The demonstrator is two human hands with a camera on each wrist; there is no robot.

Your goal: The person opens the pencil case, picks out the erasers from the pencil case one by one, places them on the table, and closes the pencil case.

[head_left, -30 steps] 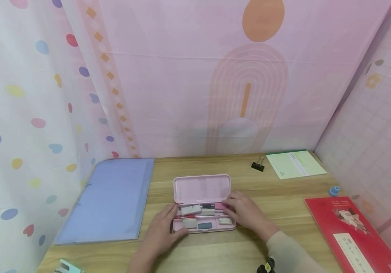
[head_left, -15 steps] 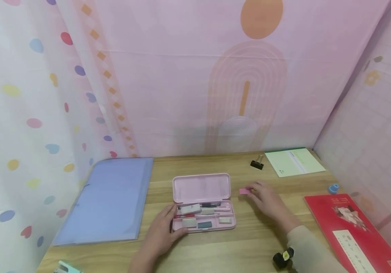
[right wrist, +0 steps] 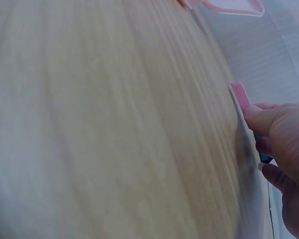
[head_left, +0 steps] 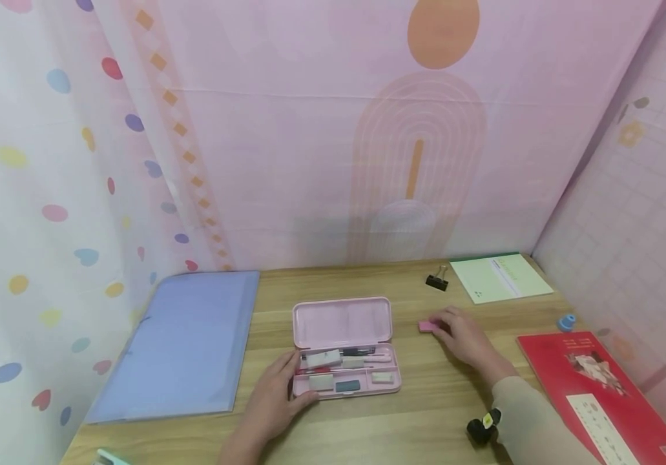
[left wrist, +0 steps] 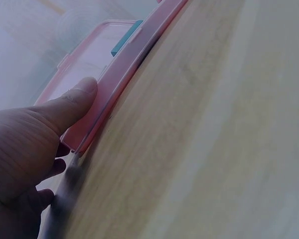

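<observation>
The pink eraser [head_left: 427, 327] now rests on the table, right hand [head_left: 465, 336] touching it.

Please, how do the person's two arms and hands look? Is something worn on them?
Both hands are bare, with no gloves or rings visible. The right hand comes out of a long beige sleeve that covers the forearm to the wrist. By this sleeve sits a small black device with a yellow mark. The left hand shows a bare wrist; no sleeve is in view there.
</observation>
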